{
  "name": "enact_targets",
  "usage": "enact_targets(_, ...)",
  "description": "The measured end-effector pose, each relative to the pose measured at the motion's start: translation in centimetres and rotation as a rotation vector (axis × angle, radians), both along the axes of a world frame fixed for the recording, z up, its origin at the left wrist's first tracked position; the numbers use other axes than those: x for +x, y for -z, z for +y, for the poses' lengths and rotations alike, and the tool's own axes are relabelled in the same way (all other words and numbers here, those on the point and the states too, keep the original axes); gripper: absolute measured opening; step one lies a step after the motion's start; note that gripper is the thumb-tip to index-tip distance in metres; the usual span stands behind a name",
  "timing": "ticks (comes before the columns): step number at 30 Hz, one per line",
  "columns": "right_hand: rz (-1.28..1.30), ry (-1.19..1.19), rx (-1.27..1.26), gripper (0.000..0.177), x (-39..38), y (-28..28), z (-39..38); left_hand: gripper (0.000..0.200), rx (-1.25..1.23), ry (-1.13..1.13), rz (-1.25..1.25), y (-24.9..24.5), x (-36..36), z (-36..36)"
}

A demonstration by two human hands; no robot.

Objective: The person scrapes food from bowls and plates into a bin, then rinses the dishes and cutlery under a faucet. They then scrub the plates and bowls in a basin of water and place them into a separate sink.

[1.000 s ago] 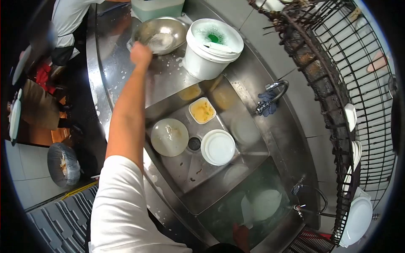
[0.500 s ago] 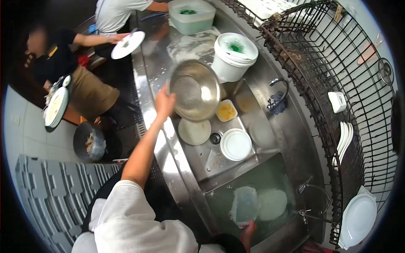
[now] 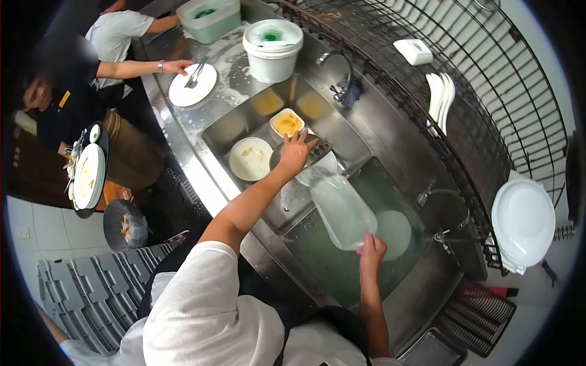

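Note:
My left hand (image 3: 295,154) grips a metal bowl (image 3: 318,152), low in the left sink basin, with its fingers over the bowl and covering part of it. In my right hand (image 3: 371,246) is the lower end of a translucent plastic container (image 3: 343,210), tilted over the divider between the basins. Water spills from its upper end toward the bowl and a white dish (image 3: 326,163) partly hidden beneath. Left of the bowl lies a round soiled dish (image 3: 251,158). Behind it is a square dish with yellow food (image 3: 287,124). A round white item (image 3: 390,235) sits under the water in the right basin.
A white bucket (image 3: 273,53) and a translucent tub (image 3: 209,21) stand on the counter (image 3: 229,79). Across from me, one person holds a plate with cutlery (image 3: 193,85) and a stack of dirty plates (image 3: 89,177); another stands behind. A wire rack (image 3: 421,113) runs along the right.
The metal bowl has come down from above the counter's edge into the left basin. My right hand has raised the plastic container out of the water and tilted it. The person's plate is lower, over the counter.

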State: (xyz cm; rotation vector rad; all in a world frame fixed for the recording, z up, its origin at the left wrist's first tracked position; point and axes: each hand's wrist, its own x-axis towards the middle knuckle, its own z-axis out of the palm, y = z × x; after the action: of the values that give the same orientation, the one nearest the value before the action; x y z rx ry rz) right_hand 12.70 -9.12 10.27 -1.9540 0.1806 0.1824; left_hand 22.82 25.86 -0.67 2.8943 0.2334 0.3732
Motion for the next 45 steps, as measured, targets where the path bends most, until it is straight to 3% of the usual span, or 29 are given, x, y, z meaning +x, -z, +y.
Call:
enact_targets(3, -0.05, -0.094, -0.096, 0.036, 2.0, -1.2, 2.9, 0.047, 0.105, -0.012, 0.005, 0.8, 1.3, -1.8)
enact_targets(6, -0.084, -0.15, -0.254, 0.04, 3.3, -2.7, 4.6, 0.039, 0.045, 0.044, 0.041, -0.5, 0.5, -1.8)
enact_targets(9, -0.127, -0.152, -0.375, 0.043, 3.8, -3.0, 5.0, 0.033, 0.127, 0.073, 0.222, -1.7, -0.1, -2.2)
enact_targets(13, -0.272, -0.173, -0.451, 0.041, 3.9, 0.2, 4.4, 0.039, 0.338, 0.22, 0.038, -0.6, -1.5, -2.4)
enact_targets(16, -0.181, -0.162, -0.258, 0.038, 3.0, 0.5, 4.2, 0.048, 0.364, 0.335, 0.032, -1.4, -2.3, -2.5)
enact_targets(19, -0.043, -0.054, 0.053, 0.041, 2.5, 2.5, 3.4, 0.056, 0.24, 0.358, 0.022, -3.6, -2.9, -2.0)
enact_targets(22, 0.015, -0.008, 0.218, 0.042, 1.9, 3.3, 2.8, 0.054, 0.084, 0.189, 0.028, -3.2, -4.1, -0.9)
enact_targets(27, 0.085, 0.092, 0.283, 0.039, 1.7, 3.1, 3.2, 0.057, -0.496, -0.205, -0.431, -2.1, -8.2, 0.2)
enact_targets(30, 0.091, 0.153, 0.283, 0.039, 2.0, 2.9, 3.1, 0.071, -0.576, -0.503, -0.443, 1.1, -10.7, 0.5)
enact_targets(33, 0.067, 0.163, 0.284, 0.04, 3.4, 2.7, 4.2, 0.07, -0.663, -0.66, -0.344, 2.1, -13.1, 1.8)
enact_targets(37, 0.026, 0.081, 0.229, 0.045, 8.1, 0.3, 8.5, 0.065, -0.781, -0.709, -0.216, 0.9, -15.0, 2.8)
enact_targets(41, -0.15, -0.078, -0.097, 0.052, 13.8, -2.9, 13.8, 0.061, -0.818, -0.714, -0.164, -0.1, -15.8, 2.9)
enact_targets(45, -0.159, -0.095, 0.058, 0.049, 16.6, -5.7, 18.0, 0.059, -0.886, -0.712, -0.154, -0.3, -16.8, 3.2)
